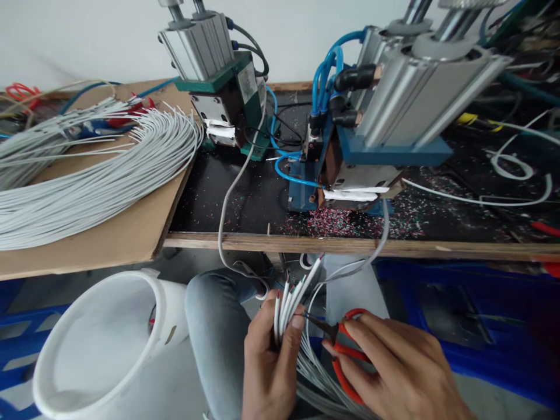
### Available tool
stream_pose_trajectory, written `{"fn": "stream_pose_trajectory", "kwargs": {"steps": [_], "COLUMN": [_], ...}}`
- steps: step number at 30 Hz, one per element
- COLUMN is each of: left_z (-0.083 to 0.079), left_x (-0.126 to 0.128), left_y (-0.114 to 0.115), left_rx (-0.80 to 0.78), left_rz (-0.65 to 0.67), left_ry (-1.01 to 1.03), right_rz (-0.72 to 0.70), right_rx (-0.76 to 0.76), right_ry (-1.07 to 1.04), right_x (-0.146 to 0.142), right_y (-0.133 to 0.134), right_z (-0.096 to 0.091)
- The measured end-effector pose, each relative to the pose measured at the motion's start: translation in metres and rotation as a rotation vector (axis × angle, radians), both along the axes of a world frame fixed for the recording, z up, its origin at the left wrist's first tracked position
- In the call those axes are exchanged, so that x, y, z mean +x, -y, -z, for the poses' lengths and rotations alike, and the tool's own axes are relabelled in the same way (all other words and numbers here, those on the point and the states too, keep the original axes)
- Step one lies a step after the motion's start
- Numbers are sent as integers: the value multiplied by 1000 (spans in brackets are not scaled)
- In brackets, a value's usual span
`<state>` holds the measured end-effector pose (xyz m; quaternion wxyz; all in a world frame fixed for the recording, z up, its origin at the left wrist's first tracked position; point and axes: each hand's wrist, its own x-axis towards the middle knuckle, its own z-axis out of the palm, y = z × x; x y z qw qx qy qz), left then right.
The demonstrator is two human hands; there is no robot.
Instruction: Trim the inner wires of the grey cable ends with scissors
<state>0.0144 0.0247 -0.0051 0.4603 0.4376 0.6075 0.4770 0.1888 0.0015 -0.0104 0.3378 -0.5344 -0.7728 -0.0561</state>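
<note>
One bunch of slim white cables (287, 303), ends upward, pinched in the left hand (271, 361) below the plywood front edge (437, 249) of a black worktop (201, 204); one pair of orange-handled dark metal snips (332, 331), held by the handles in the right hand (394, 361), tips just beside the left thumb. Around: two silver-cylinder machines, green-based (199, 49) and blue-based (420, 99), coloured scraps (332, 223), a large curved white cable bundle (109, 181) on brown cardboard (144, 233), a round white bucket (168, 315). In the way: two grey cords (222, 213) drooping across the edge, between machines and hands.
</note>
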Motion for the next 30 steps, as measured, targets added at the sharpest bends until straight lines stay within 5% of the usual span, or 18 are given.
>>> {"fn": "stream_pose_trajectory", "kwargs": {"steps": [10,30], "left_z": [1,2], "left_x": [-3,-9], "left_y": [-3,-1], "left_rx": [-124,-171], "left_rz": [58,129], "left_ry": [182,181], "right_rz": [-43,-44], "right_rx": [-101,-192], "right_ry": [17,24], "right_x": [-2,-2], "right_y": [-1,5], "right_z": [3,7]}}
